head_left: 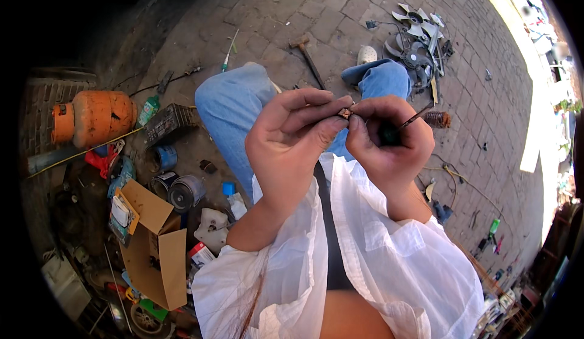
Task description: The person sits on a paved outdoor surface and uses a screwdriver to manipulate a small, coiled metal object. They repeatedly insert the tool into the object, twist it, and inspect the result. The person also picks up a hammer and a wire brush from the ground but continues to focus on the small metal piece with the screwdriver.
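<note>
Widest of all, the brick paving (486, 59) is spread beyond the knees, its right side edged by a bright sunlit strip (535, 126). On the left, room is narrowed by clutter: the orange gas cylinder (103, 117) is seen near the rim, and the cardboard box (173, 269), flaps spread, is set below it. At upper right, fan parts (420, 56) are heaped, with open paving left between them and the hammer (312, 65), whose head is pointed away. And here, above the lap, in free air on either side, the left hand (286, 138) is brought to the right hand (395, 168), fingertips of both closed on a small coppery piece (345, 113). In the right hand's curled fingers a dark green handle (389, 137) is also kept, partly hidden, and beside it a thin dark rod (417, 117) is angled outward past the knuckles.
</note>
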A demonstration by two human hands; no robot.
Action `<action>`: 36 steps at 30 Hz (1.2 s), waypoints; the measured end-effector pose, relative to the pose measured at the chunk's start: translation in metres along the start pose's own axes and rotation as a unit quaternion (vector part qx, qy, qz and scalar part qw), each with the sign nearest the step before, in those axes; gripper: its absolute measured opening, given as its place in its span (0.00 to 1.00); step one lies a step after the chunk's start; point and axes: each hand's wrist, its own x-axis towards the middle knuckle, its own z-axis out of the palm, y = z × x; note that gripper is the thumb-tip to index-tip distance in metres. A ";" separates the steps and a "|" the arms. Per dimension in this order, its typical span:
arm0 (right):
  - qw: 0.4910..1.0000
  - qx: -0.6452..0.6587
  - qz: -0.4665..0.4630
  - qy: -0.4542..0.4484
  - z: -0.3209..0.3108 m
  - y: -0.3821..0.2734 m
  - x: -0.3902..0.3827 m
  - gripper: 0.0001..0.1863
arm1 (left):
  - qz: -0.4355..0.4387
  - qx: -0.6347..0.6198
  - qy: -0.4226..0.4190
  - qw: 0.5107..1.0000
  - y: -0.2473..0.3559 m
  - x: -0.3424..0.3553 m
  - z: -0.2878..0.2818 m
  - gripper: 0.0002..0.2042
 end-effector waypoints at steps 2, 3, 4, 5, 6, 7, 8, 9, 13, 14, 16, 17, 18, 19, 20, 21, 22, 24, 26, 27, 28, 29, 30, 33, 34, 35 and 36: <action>1.000 0.007 0.005 0.004 0.000 0.001 0.000 0.08 | -0.002 -0.018 -0.002 1.000 -0.001 -0.001 0.000 0.14; 1.000 0.014 0.011 0.002 0.001 0.000 0.000 0.08 | -0.006 -0.024 0.001 1.000 -0.002 -0.001 0.000 0.13; 1.000 0.020 0.017 0.001 0.001 0.000 0.000 0.08 | -0.010 -0.031 0.004 0.999 -0.002 -0.002 -0.001 0.13; 0.999 0.026 0.022 -0.001 0.001 -0.001 0.001 0.07 | -0.014 -0.038 0.007 0.999 -0.002 -0.002 -0.001 0.13; 0.999 0.025 0.021 -0.005 0.001 -0.001 0.002 0.07 | -0.014 -0.039 0.010 0.999 -0.003 -0.001 -0.002 0.13; 0.999 0.024 0.019 -0.010 0.000 -0.001 0.002 0.08 | -0.013 -0.040 0.013 0.999 -0.004 0.000 -0.003 0.13; 0.999 0.023 0.018 -0.015 0.000 -0.001 0.003 0.08 | -0.013 -0.041 0.016 0.999 -0.004 0.001 -0.004 0.13; 0.999 0.031 0.036 -0.022 -0.001 -0.001 0.003 0.07 | -0.010 -0.026 0.018 0.999 -0.004 0.001 -0.004 0.13; 0.988 0.101 0.110 -0.042 -0.003 0.002 0.004 0.06 | 0.004 0.036 0.015 0.999 0.000 0.001 0.000 0.15; 0.982 0.127 0.129 -0.045 -0.004 0.004 0.004 0.05 | 0.008 0.052 0.012 0.999 0.001 0.000 0.001 0.16; 0.933 0.255 0.241 -0.076 -0.006 0.006 0.008 0.05 | 0.046 0.095 0.003 0.994 -0.001 0.001 0.002 0.19; 0.897 0.316 0.294 -0.090 -0.008 0.008 0.010 0.05 | 0.065 0.116 -0.002 0.991 -0.001 0.002 0.001 0.20; 0.875 0.354 0.313 -0.104 -0.009 0.009 0.011 0.05 | 0.075 0.117 -0.011 0.990 -0.002 0.003 0.001 0.22; 0.850 0.391 0.332 -0.118 -0.010 0.010 0.012 0.05 | 0.084 0.117 -0.021 0.989 -0.003 0.004 -0.001 0.23; 0.824 0.427 0.349 -0.131 -0.011 0.011 0.013 0.06 | 0.094 0.117 -0.031 0.988 -0.003 0.004 -0.002 0.24; 0.794 0.463 0.366 -0.144 -0.011 0.012 0.013 0.06 | 0.093 0.119 -0.037 0.988 -0.002 0.004 -0.003 0.24; 0.787 0.471 0.370 -0.148 -0.011 0.012 0.013 0.06 | 0.093 0.120 -0.043 0.987 -0.002 0.004 -0.004 0.24; 0.772 0.488 0.376 -0.157 -0.010 0.013 0.013 0.07 | 0.075 0.122 -0.044 0.989 0.000 0.004 -0.005 0.25; 0.765 0.492 0.382 -0.165 -0.010 0.014 0.011 0.08 | 0.040 0.121 -0.036 0.991 0.004 0.003 -0.004 0.24; 0.761 0.493 0.385 -0.169 -0.010 0.015 0.011 0.08 | 0.041 0.124 -0.029 0.991 0.004 0.004 -0.004 0.24; 0.772 0.478 0.382 -0.169 -0.009 0.014 0.011 0.08 | 0.042 0.127 -0.022 0.991 0.005 0.005 -0.004 0.23; 0.783 0.463 0.379 -0.168 -0.008 0.012 0.011 0.08 | 0.043 0.130 -0.016 0.990 0.005 0.005 -0.004 0.23; 0.794 0.448 0.376 -0.166 -0.008 0.010 0.011 0.09 | 0.030 0.118 -0.010 0.993 0.006 0.006 -0.004 0.22; 0.801 0.436 0.374 -0.168 -0.007 0.008 0.012 0.09 | 0.003 0.087 0.004 0.996 0.008 0.007 -0.006 0.20; 0.807 0.426 0.371 -0.171 -0.007 0.007 0.012 0.09 | 0.001 0.081 0.006 0.997 0.008 0.007 -0.007 0.19; 0.813 0.416 0.368 -0.175 -0.006 0.006 0.011 0.09 | -0.001 0.075 0.008 0.997 0.007 0.007 -0.008 0.18; 0.819 0.405 0.365 -0.178 -0.006 0.005 0.011 0.09 | -0.005 0.065 0.007 0.998 0.007 0.008 -0.009 0.17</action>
